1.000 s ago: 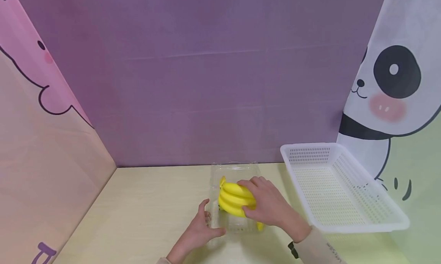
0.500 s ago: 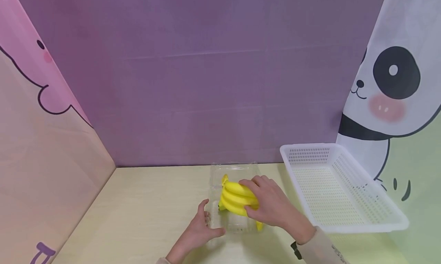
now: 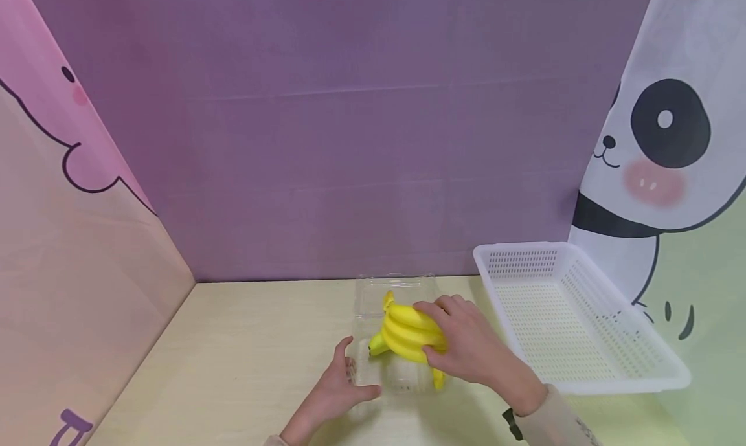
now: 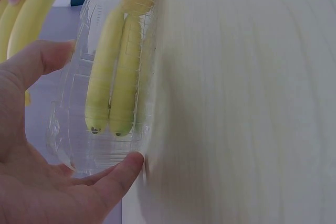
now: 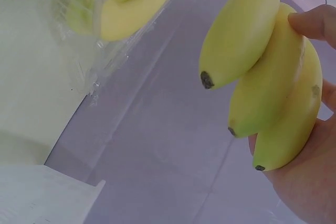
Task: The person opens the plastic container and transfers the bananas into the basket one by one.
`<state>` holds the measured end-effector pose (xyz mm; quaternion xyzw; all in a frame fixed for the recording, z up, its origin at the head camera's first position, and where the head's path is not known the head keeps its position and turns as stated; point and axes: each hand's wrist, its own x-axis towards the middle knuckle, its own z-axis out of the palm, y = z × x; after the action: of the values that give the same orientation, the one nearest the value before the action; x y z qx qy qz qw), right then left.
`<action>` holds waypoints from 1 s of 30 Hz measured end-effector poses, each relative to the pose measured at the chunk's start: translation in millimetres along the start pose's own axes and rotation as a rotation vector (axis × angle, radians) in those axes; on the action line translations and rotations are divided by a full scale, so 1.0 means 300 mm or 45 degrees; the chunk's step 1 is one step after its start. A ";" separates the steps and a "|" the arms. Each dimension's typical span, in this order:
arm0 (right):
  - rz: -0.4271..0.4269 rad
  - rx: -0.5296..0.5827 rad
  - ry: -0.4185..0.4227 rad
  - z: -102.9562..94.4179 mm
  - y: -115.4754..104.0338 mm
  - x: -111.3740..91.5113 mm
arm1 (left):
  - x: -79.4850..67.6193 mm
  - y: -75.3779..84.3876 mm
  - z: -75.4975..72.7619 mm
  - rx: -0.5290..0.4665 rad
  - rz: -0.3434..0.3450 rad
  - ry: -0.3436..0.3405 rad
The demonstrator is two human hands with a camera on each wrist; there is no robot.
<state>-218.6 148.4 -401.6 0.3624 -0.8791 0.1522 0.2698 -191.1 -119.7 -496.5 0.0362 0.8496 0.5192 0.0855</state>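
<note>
My right hand (image 3: 466, 339) grips a bunch of yellow bananas (image 3: 408, 333) from its right side, thumb in front and fingers over the top. In the right wrist view several banana tips (image 5: 268, 72) point away from the palm. Below the held bunch is a clear plastic clamshell box (image 3: 402, 382), its lid folded back. Another bunch of bananas (image 4: 109, 80) lies inside the box, partly covered by the held bunch in the head view. My left hand (image 3: 338, 391) holds the box at its left front, thumb and fingers curved around the side.
A white perforated plastic basket (image 3: 553, 316) stands to the right of the box. The pale wooden table (image 3: 245, 342) runs back to a purple backdrop (image 3: 350, 142). Side panels carry printed cartoon animals.
The held bunch has moved right and slightly up with my right hand, uncovering more of the bunch in the box. My left hand and the box have stayed in place.
</note>
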 end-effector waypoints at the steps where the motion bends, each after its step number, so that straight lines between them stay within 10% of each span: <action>1: 0.000 0.002 0.002 -0.002 0.001 -0.001 | -0.001 0.000 0.000 0.002 0.002 0.000; 30: 0.058 -0.048 0.047 -0.083 0.054 -0.035 | -0.004 0.010 -0.005 0.001 0.009 -0.017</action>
<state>-215.0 176.9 -388.9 0.3342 -0.8846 0.1482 0.2894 -190.2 -120.0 -493.2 0.0426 0.8491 0.5189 0.0892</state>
